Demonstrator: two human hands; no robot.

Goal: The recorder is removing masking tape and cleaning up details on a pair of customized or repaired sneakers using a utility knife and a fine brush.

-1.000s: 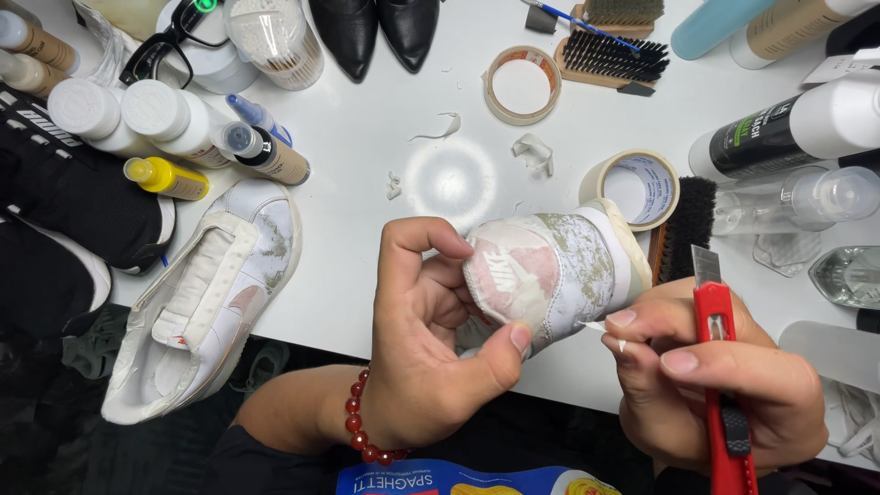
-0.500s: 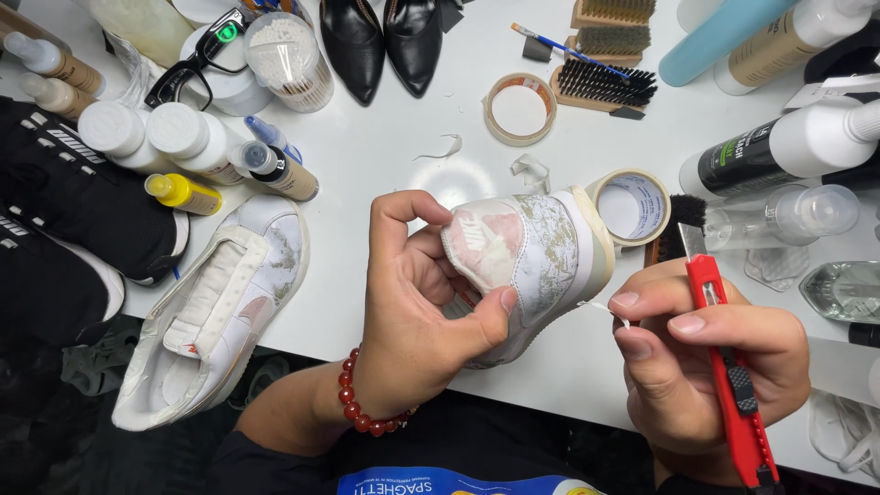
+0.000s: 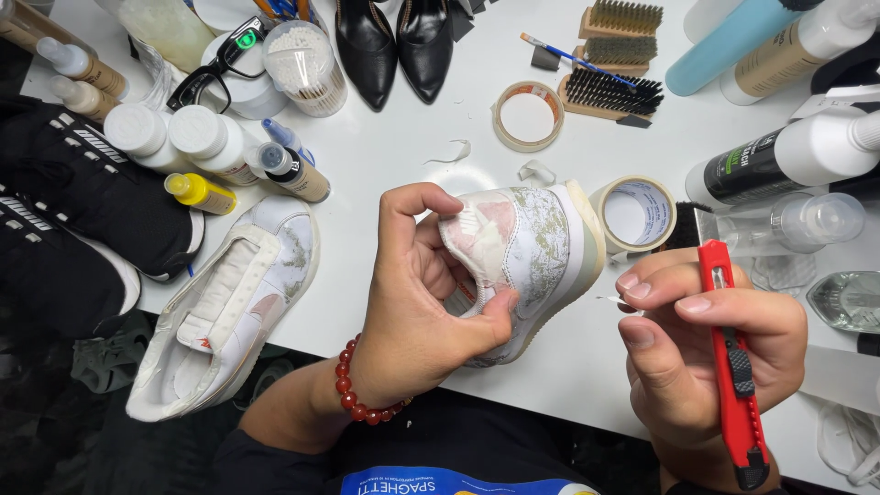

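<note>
My left hand (image 3: pixel 417 302) grips a white sneaker (image 3: pixel 536 247) by its heel, holding it tilted above the white table (image 3: pixel 403 156). The shoe's heel patch is covered with masking tape and its side is stained greenish. My right hand (image 3: pixel 706 348) is a little to the right of the shoe, apart from it, closed around a red utility knife (image 3: pixel 731 367). A tiny scrap of tape sits at its fingertips. The matching white sneaker (image 3: pixel 229 307) lies at the table's front left edge.
Two rolls of masking tape (image 3: pixel 527 116) (image 3: pixel 634 213), brushes (image 3: pixel 610 92), black heeled shoes (image 3: pixel 394 41), black sneakers (image 3: pixel 82 202), several bottles (image 3: pixel 211 142), a jar of cotton swabs (image 3: pixel 302 64) and spray bottles (image 3: pixel 788 156) crowd the table around the hands.
My right hand with the knife has pulled away from the sneaker to the right. The left hand has turned the shoe slightly and kept its hold.
</note>
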